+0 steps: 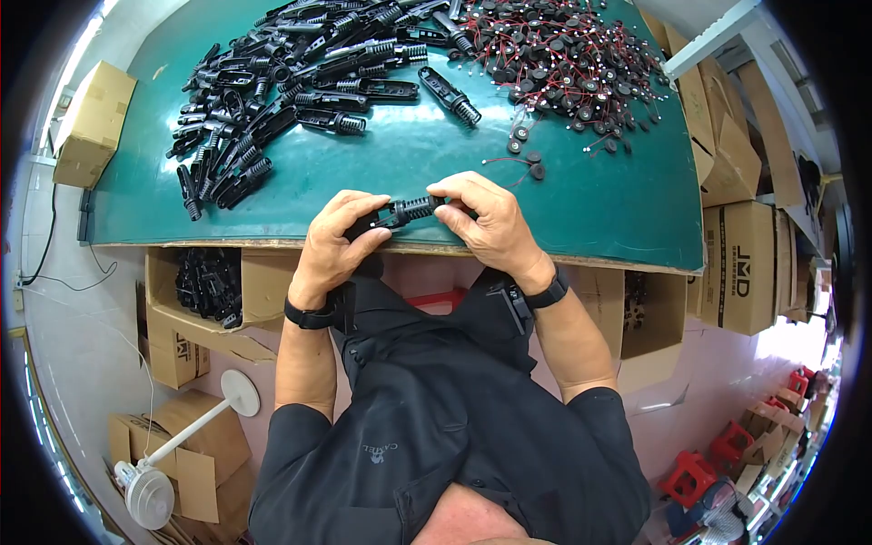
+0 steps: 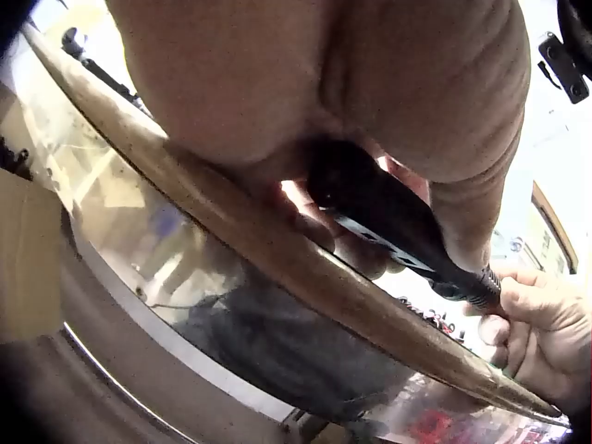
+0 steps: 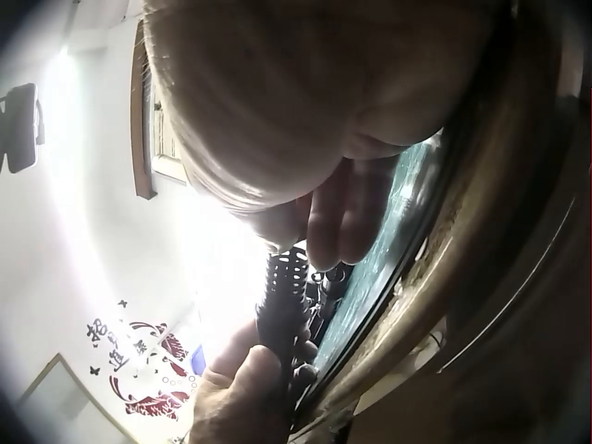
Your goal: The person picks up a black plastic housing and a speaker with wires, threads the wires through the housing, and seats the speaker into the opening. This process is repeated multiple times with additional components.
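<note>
Held level just over the table's front edge is a black plastic housing [image 1: 411, 212] with a slotted, ribbed cylindrical end. My left hand [image 1: 336, 238] grips its smoother handle part between thumb and fingers. At the ribbed end, my right hand [image 1: 495, 227] pinches the tip with thumb and fingers. The left wrist view shows the long dark handle [image 2: 388, 217] running from the left palm toward the right fingertips. Rows of small slots on the ribbed end [image 3: 285, 276] show in the right wrist view; its very tip is hidden by the right fingers.
Similar black housings [image 1: 336, 68] lie piled on the green table [image 1: 381, 163] at the back left. Small round black parts with red wires [image 1: 572, 68] are heaped at the back right, a few lying nearer. Open cardboard boxes [image 1: 268, 286] [image 1: 658, 318] stand below the table edge.
</note>
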The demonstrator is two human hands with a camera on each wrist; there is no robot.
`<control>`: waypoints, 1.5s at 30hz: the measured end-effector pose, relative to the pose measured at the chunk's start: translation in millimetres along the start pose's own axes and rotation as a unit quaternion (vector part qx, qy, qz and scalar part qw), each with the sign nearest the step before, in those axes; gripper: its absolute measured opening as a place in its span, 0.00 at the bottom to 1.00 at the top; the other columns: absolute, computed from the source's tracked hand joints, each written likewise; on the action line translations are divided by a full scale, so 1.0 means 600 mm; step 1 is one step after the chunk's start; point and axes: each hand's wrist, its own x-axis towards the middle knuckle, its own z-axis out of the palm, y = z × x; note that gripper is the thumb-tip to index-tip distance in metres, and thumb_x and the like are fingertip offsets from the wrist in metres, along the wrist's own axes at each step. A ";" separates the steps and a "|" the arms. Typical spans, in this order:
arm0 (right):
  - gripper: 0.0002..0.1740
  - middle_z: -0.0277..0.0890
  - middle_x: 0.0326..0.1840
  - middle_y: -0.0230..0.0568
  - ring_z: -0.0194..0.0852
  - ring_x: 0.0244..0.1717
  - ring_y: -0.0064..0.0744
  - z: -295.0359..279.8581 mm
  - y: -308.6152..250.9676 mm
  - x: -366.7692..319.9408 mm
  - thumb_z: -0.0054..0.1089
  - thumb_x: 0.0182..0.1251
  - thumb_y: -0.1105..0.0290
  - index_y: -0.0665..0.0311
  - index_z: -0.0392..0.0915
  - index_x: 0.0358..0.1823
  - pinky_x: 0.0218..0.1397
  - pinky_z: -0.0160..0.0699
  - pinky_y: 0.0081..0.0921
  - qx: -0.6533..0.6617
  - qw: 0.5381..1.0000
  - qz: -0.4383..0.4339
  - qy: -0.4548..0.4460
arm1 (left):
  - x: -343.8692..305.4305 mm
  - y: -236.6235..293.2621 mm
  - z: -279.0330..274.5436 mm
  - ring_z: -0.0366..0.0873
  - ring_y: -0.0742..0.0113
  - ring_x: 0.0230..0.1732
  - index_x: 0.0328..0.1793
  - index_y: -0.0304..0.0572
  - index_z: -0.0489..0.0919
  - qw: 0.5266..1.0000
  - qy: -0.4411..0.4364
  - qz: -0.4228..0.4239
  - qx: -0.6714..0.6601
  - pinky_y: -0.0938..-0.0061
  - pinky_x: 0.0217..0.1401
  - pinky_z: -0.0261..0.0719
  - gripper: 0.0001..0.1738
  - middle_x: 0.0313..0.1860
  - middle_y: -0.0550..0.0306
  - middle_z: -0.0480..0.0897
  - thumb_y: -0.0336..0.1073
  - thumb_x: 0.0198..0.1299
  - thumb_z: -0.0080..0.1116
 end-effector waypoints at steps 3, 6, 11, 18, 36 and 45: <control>0.14 0.86 0.53 0.40 0.84 0.43 0.26 0.001 -0.003 -0.002 0.74 0.73 0.78 0.67 0.88 0.58 0.47 0.85 0.24 0.027 0.999 0.041 -0.019 | -0.001 -0.001 0.001 0.86 0.54 0.56 0.67 0.39 0.88 1.000 -0.003 0.001 -0.005 0.65 0.62 0.84 0.27 0.56 0.49 0.87 0.27 0.60 0.79; 0.14 0.84 0.54 0.39 0.84 0.46 0.26 0.002 0.002 -0.002 0.74 0.74 0.76 0.67 0.88 0.58 0.49 0.85 0.24 0.035 0.999 0.032 -0.008 | -0.001 -0.002 0.001 0.86 0.54 0.56 0.68 0.39 0.88 1.000 -0.004 0.003 -0.007 0.65 0.62 0.84 0.28 0.57 0.49 0.87 0.27 0.60 0.79; 0.13 0.83 0.54 0.39 0.84 0.48 0.26 0.001 0.002 -0.003 0.73 0.75 0.76 0.67 0.88 0.58 0.50 0.86 0.23 0.060 0.997 0.047 -0.020 | 0.000 -0.005 0.001 0.86 0.54 0.56 0.68 0.39 0.88 1.000 -0.006 0.006 -0.010 0.65 0.62 0.84 0.28 0.56 0.49 0.87 0.26 0.60 0.79; 0.12 0.83 0.54 0.36 0.86 0.50 0.22 0.003 -0.005 -0.006 0.71 0.76 0.80 0.71 0.87 0.58 0.53 0.90 0.20 0.136 0.983 0.124 -0.029 | 0.000 -0.004 0.005 0.86 0.53 0.57 0.68 0.39 0.88 1.000 -0.001 0.004 -0.011 0.65 0.62 0.84 0.28 0.56 0.49 0.87 0.26 0.59 0.80; 0.14 0.83 0.54 0.39 0.89 0.50 0.24 0.004 0.000 -0.012 0.70 0.74 0.85 0.71 0.87 0.58 0.54 0.92 0.22 0.163 0.981 0.105 -0.019 | 0.002 0.001 0.002 0.85 0.56 0.54 0.68 0.38 0.88 1.000 -0.015 0.018 -0.004 0.67 0.60 0.83 0.28 0.54 0.50 0.87 0.26 0.59 0.80; 0.15 0.85 0.46 0.38 0.86 0.41 0.26 0.002 -0.002 -0.008 0.73 0.69 0.84 0.67 0.90 0.55 0.44 0.85 0.23 0.027 0.999 0.025 -0.014 | 0.002 -0.010 0.002 0.86 0.55 0.54 0.68 0.38 0.88 0.999 -0.019 0.047 -0.014 0.66 0.58 0.85 0.29 0.54 0.49 0.87 0.24 0.59 0.80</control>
